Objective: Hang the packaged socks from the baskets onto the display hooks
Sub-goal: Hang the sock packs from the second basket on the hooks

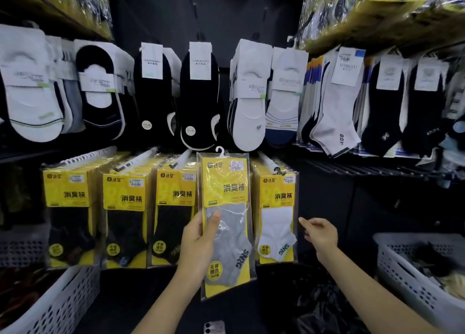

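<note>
At the lower hooks [267,161], my left hand [198,243] grips one unhung grey-sock packet [226,198], right hand [321,234] slack, empty; basket [388,260] seemingly holds more.

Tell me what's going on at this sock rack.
A person is stocking sock packs. The left hand grips a grey-sock pack, upright before the lower row of yellow packs; its hanger looks not yet hooked on. The right hand, open, reaches near the white-sock packs. A basket sits at the right.
</note>
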A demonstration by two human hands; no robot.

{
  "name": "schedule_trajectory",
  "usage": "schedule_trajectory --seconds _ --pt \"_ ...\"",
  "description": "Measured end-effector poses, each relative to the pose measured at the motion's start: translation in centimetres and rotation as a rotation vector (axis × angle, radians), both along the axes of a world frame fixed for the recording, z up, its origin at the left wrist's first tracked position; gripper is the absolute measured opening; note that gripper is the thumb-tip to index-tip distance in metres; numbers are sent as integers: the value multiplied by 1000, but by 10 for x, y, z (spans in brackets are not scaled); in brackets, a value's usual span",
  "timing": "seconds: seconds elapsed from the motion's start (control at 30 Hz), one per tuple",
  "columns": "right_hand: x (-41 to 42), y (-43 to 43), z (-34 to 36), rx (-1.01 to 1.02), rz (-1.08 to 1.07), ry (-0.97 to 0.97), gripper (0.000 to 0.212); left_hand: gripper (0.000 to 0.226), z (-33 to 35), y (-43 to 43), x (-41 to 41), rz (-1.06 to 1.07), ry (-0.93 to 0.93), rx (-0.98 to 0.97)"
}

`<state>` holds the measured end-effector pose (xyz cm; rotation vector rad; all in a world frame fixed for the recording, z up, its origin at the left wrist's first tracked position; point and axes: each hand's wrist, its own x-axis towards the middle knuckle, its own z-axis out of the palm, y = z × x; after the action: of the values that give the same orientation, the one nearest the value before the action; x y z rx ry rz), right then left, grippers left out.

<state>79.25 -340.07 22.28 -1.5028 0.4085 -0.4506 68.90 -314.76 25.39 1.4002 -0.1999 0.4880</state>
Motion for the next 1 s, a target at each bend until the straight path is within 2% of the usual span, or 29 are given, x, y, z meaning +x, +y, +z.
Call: schedule_trajectory --seconds 0.1,0.2,0.33,0.47,0.63,0.8,1.0 --pt "-20 -3 10 -40 94 -55 17 15 -1 -9 -1 -33 12 5" --pt "-43 11 36 -83 262 -161 20 20 -4 -27 -2 -127 49 27" --pt "-63 28 61 34 463 -248 29 18 -11 -56 -2 -249 104 114" --pt "-69 24 59 60 387 -279 16 16 -11 -78 2 -276 132 179" --pt "-60 7 57 21 264 -324 3 49 11 -90 13 -251 142 232" --pt "-38 7 69 -21 240 -323 7 59 21 -101 28 -247 170 231" --pt "-17 21 69 -76 300 -332 17 54 9 -105 48 -105 133 138"
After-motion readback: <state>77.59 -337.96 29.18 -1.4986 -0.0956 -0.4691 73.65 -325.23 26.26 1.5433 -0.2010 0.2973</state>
